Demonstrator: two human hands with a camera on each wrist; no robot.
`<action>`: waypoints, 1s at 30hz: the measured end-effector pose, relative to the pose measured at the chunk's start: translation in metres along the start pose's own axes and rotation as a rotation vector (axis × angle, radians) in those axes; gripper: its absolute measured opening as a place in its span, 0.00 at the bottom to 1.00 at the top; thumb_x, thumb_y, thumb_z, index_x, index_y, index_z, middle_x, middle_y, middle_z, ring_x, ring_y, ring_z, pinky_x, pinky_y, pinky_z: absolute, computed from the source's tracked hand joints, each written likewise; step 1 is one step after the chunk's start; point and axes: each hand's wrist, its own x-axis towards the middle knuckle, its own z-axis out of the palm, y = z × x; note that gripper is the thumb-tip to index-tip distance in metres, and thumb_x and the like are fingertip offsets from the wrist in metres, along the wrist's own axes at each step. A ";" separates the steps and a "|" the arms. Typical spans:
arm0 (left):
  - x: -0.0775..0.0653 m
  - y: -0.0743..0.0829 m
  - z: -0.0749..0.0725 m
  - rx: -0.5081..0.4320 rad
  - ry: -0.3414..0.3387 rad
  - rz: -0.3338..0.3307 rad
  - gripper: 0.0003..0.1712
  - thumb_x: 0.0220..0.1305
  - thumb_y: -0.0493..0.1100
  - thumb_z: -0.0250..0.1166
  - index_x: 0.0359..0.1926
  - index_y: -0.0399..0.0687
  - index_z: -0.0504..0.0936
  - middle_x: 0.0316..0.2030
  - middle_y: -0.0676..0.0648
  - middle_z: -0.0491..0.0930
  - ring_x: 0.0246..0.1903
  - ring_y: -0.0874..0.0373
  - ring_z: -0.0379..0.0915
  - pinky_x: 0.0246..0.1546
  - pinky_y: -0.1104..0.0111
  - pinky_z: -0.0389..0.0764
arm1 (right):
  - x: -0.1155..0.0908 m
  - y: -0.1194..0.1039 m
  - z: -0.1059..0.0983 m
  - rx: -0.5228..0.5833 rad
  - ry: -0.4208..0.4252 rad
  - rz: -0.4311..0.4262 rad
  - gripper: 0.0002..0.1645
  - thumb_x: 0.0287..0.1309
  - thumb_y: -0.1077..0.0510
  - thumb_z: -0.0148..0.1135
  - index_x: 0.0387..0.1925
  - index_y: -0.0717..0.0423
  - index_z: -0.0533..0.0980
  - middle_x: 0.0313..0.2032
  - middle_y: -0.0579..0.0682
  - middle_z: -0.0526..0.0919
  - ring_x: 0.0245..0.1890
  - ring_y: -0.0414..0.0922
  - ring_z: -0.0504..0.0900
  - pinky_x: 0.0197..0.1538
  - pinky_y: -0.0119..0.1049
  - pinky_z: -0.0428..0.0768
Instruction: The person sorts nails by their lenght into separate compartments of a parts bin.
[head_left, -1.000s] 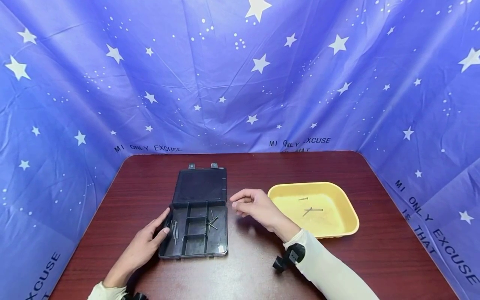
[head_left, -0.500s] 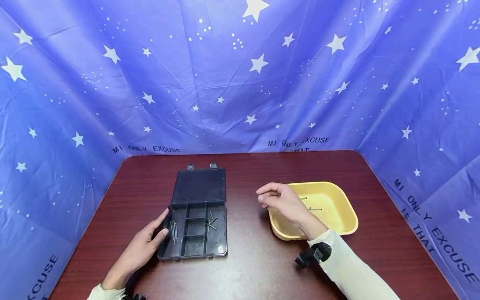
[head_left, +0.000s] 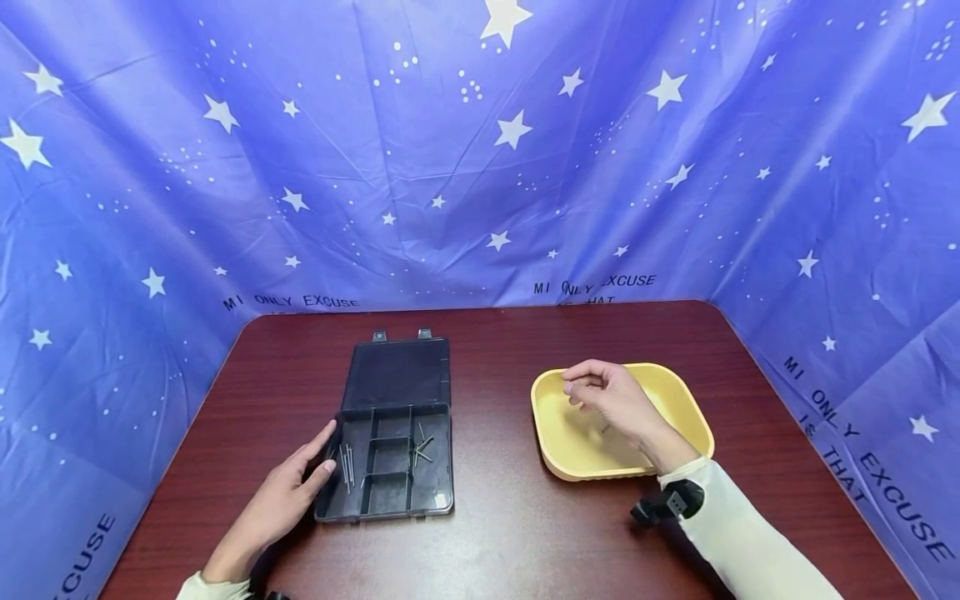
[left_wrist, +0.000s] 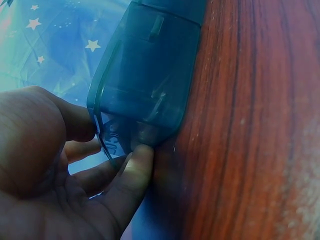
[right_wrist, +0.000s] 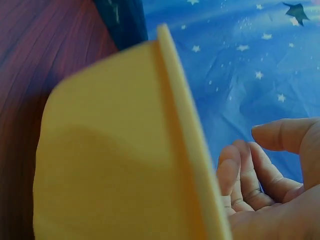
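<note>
A dark see-through compartment box (head_left: 390, 500) lies with its lid (head_left: 400, 373) folded back on the table. Several long thin nails (head_left: 347, 467) are in its left compartment, and shorter nails or screws (head_left: 422, 447) lie crossed in the right one. My left hand (head_left: 277, 500) holds the box's left side; in the left wrist view the thumb is at the rim and a fingertip touches the outer wall. My right hand (head_left: 618, 408) hovers over the yellow tub (head_left: 558, 454), fingers loosely curled, thumb apart, holding nothing visible. It mostly hides the nails inside the tub.
The dark red table (head_left: 487, 533) carries the box at left and the tub at right, with a gap between them. A blue star-patterned curtain (head_left: 450, 167) stands along the table's back and sides.
My right hand has moved right, from beside the box to over the yellow tub, covering the nails there. The left hand has stayed at the box.
</note>
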 end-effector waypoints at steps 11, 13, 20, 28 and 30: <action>0.000 0.003 -0.001 -0.027 -0.010 -0.006 0.35 0.82 0.47 0.58 0.84 0.57 0.59 0.77 0.38 0.67 0.75 0.39 0.63 0.70 0.55 0.68 | -0.006 0.023 -0.036 -0.020 0.079 0.057 0.24 0.67 0.64 0.67 0.58 0.76 0.75 0.40 0.51 0.88 0.38 0.40 0.86 0.44 0.39 0.88; 0.000 0.005 -0.001 -0.028 -0.013 -0.011 0.35 0.82 0.47 0.57 0.84 0.57 0.59 0.77 0.38 0.67 0.75 0.39 0.63 0.69 0.49 0.67 | -0.006 0.029 -0.042 -0.050 0.094 0.054 0.23 0.67 0.64 0.67 0.58 0.75 0.76 0.41 0.52 0.88 0.38 0.39 0.86 0.44 0.37 0.88; 0.000 0.002 0.000 -0.020 -0.020 -0.023 0.35 0.83 0.47 0.56 0.84 0.58 0.57 0.78 0.38 0.66 0.75 0.39 0.63 0.68 0.45 0.67 | -0.004 0.041 -0.051 -0.186 0.109 0.035 0.20 0.67 0.64 0.68 0.56 0.73 0.80 0.44 0.62 0.89 0.38 0.38 0.85 0.42 0.32 0.83; 0.000 0.002 0.001 -0.046 -0.033 -0.039 0.35 0.84 0.48 0.55 0.85 0.60 0.56 0.78 0.36 0.64 0.76 0.37 0.61 0.69 0.38 0.66 | 0.001 0.053 -0.051 -0.257 0.071 0.071 0.21 0.66 0.66 0.68 0.58 0.72 0.80 0.49 0.66 0.88 0.39 0.39 0.85 0.39 0.32 0.84; 0.000 0.002 0.001 -0.052 -0.035 -0.047 0.35 0.84 0.48 0.55 0.85 0.60 0.55 0.78 0.36 0.64 0.76 0.37 0.60 0.69 0.38 0.66 | 0.001 0.054 -0.050 -0.266 0.055 0.084 0.23 0.64 0.66 0.69 0.59 0.72 0.80 0.47 0.65 0.88 0.37 0.40 0.84 0.35 0.32 0.83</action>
